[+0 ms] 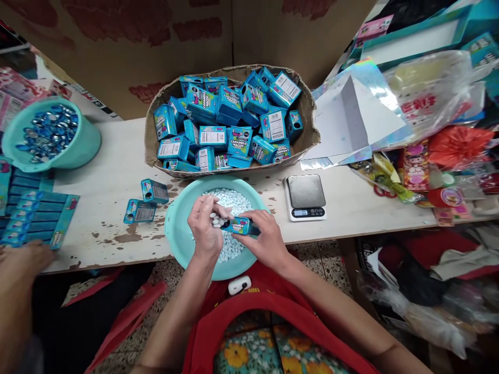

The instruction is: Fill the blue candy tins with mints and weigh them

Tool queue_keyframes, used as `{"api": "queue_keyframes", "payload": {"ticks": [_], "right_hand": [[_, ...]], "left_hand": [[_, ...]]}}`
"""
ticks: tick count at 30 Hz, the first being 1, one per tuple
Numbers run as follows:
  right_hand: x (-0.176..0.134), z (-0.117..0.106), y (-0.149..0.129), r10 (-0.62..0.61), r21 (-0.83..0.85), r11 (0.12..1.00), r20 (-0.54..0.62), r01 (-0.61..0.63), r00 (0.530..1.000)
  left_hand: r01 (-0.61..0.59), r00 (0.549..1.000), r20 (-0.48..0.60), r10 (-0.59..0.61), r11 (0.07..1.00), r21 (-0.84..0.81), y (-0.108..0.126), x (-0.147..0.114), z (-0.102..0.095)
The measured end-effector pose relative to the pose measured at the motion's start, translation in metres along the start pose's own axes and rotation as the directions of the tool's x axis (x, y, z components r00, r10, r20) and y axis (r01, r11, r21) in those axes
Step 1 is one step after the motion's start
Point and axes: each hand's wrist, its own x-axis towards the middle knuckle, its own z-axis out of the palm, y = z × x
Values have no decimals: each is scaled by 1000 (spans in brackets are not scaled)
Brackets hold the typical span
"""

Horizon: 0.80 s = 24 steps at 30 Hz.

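Note:
My right hand (pixel 267 236) grips a small blue candy box (pixel 238 225) on its side, its dark opening turned towards my left hand. In the cupped fingers of my left hand (pixel 206 226) lie several pale candies (pixel 217 220), right at that opening. Both hands are above a turquoise basin (pixel 176 218) partly filled with loose pale candies (pixel 234 250). Two more blue boxes, an upper one (pixel 155 191) and a lower one (pixel 139 211), lie on the table left of the basin.
Behind the basin stands a cut cardboard box (pixel 151 150) full of blue candy boxes. A digital scale (pixel 306 195) sits to the right. At left are a turquoise bucket (pixel 83 140) of shiny blue pieces and a co-worker's hand (pixel 29 257) by flat blue packaging (pixel 42 213).

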Motion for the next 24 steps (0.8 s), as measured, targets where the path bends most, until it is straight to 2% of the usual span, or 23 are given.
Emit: {"api": "queue_keyframes", "payload": {"ticks": [8, 14, 17, 20, 22, 23, 24], "right_hand": [[0, -2, -2, 6, 74, 997, -40, -3, 999], [3, -1, 0, -25, 84, 996, -68, 30, 997], [3, -1, 5, -8, 90, 996, -61, 13, 998], [-5, -11, 9, -2, 169, 986, -79, 16, 997], [-14, -21, 11, 23, 251, 968, -149, 15, 989], [-17, -24, 12, 41, 288, 957, -196, 18, 980], [-20, -25, 14, 61, 318, 948, -245, 20, 968]], "left_hand": [[-113, 993, -27, 114, 993, 14, 1, -3, 5], [-122, 991, 58, 121, 992, 18, 1, -9, 11], [-88, 992, 90, 86, 996, 18, 5, -9, 12], [-196, 981, 7, 196, 980, 45, 2, 4, 0], [-271, 957, -53, 285, 945, 185, -14, 21, -14], [-278, 952, -37, 304, 909, 309, -29, 32, -22], [-279, 952, 22, 305, 835, 474, -46, 42, -28]]}}
